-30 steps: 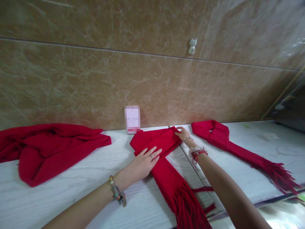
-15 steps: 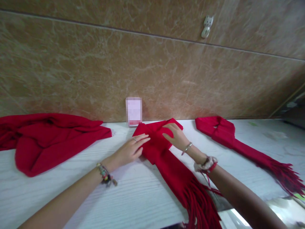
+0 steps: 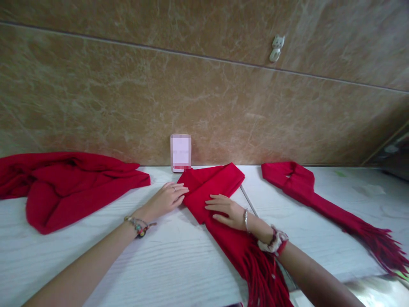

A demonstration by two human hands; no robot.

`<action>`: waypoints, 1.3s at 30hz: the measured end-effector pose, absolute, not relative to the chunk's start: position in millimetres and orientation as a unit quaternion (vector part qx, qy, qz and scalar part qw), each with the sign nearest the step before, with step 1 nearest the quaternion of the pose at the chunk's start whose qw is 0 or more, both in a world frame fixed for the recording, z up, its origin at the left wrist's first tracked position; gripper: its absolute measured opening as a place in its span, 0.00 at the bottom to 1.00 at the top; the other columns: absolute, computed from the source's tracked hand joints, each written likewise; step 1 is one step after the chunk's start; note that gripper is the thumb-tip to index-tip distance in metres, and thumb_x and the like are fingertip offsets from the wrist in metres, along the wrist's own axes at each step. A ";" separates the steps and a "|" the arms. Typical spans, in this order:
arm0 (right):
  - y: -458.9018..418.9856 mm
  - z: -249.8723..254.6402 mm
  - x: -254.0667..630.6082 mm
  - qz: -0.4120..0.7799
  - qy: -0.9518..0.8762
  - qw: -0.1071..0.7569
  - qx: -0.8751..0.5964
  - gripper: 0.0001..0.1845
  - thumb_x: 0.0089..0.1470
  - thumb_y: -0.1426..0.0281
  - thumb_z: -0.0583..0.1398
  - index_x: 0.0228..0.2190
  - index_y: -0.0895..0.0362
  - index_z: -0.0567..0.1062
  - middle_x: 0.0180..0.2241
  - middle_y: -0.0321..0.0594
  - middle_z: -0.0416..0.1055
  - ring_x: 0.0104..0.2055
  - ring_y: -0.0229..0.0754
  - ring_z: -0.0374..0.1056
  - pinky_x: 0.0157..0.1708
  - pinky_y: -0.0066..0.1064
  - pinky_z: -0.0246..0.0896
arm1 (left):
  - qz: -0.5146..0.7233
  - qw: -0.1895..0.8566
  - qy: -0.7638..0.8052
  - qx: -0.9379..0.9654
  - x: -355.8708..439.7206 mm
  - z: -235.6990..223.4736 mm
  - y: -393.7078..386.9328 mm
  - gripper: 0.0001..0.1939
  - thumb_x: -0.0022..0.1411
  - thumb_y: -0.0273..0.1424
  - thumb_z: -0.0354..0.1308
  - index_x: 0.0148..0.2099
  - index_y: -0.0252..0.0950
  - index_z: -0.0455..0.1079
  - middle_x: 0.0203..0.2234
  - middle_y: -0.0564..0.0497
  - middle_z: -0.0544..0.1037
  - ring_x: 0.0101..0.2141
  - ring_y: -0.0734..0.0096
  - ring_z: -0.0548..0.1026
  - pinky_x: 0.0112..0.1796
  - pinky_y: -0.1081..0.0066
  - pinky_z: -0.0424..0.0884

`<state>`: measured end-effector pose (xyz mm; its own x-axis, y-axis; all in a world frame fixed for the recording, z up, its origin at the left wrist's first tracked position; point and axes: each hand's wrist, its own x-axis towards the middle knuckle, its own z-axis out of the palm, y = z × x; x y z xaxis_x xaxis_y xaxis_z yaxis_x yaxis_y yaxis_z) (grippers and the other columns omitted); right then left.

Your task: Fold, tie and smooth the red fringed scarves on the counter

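Observation:
A red scarf [image 3: 214, 187] lies in front of me, its upper end folded across itself and its fringe hanging toward the near edge. My left hand [image 3: 168, 196] rests at the fold's left corner, fingertips touching the cloth, fingers stretched out. Flat on the middle of the scarf, just below the fold, lies my right hand [image 3: 228, 211] with its fingers extended. Neither hand grips the cloth. Part of the scarf is hidden under my right hand and wrist.
A second red scarf [image 3: 287, 181], looped with a fringed tail, lies on the right. Crumpled red cloth [image 3: 70, 187] is at the left. A phone-like object [image 3: 181, 153] leans on the marbled wall [image 3: 128, 102] behind the white table [image 3: 143, 264]. A cat-shaped hook [image 3: 276, 47] is on the wall.
My right hand has moved down from the fold onto the scarf below it, and its fingers have flattened. My left hand has shifted slightly left. The folded band now shows more fully.

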<state>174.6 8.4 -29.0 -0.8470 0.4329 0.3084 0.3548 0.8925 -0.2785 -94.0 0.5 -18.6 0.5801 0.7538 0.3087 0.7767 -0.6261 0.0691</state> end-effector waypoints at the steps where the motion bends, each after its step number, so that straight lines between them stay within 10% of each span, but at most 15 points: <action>1: 12.0 -30.7 175.9 0.094 -0.948 0.217 -0.211 0.17 0.57 0.68 0.50 0.47 0.55 0.69 0.49 0.44 0.68 0.55 0.44 0.58 0.55 0.45 0.50 | -0.161 0.037 -0.419 -0.893 -92.2 -18.3 -1.7 0.17 0.62 0.30 0.43 0.52 0.36 0.65 0.48 0.47 0.72 0.50 0.67 0.66 0.53 0.61 0.56; 7: 53.5 -43.2 202.9 -0.015 -0.843 0.364 -0.396 0.19 0.53 0.70 0.52 0.47 0.57 0.69 0.46 0.50 0.68 0.49 0.47 0.64 0.48 0.46 0.61 | -0.128 0.004 -0.374 -0.918 -88.6 -22.2 -7.0 0.22 0.64 0.36 0.45 0.59 0.38 0.56 0.54 0.46 0.66 0.53 0.68 0.62 0.55 0.63 0.54; 16: 64.4 -33.2 217.5 -0.061 -0.885 0.184 -0.423 0.19 0.49 0.78 0.53 0.42 0.55 0.73 0.46 0.46 0.69 0.50 0.47 0.63 0.49 0.44 0.59 | -0.161 0.039 -0.374 -0.913 -65.4 -18.7 -19.3 0.21 0.62 0.36 0.49 0.57 0.40 0.60 0.62 0.44 0.47 0.60 0.55 0.44 0.55 0.53 0.51; 30: 88.8 -51.3 216.3 -0.056 -0.828 0.265 -0.491 0.20 0.51 0.78 0.48 0.42 0.55 0.72 0.46 0.42 0.68 0.54 0.43 0.57 0.54 0.44 0.55 | -0.145 0.038 -0.395 -0.906 -34.6 -24.6 -35.2 0.23 0.63 0.38 0.48 0.58 0.36 0.58 0.56 0.43 0.61 0.56 0.61 0.58 0.54 0.60 0.57; 39: 92.1 -31.4 230.9 0.023 -0.743 0.381 -0.549 0.16 0.51 0.75 0.47 0.38 0.57 0.72 0.45 0.46 0.69 0.49 0.45 0.62 0.53 0.40 0.54 | -0.124 0.013 -0.387 -0.914 -38.0 -26.4 -36.7 0.26 0.61 0.38 0.50 0.61 0.40 0.52 0.60 0.44 0.54 0.60 0.56 0.47 0.55 0.51 0.52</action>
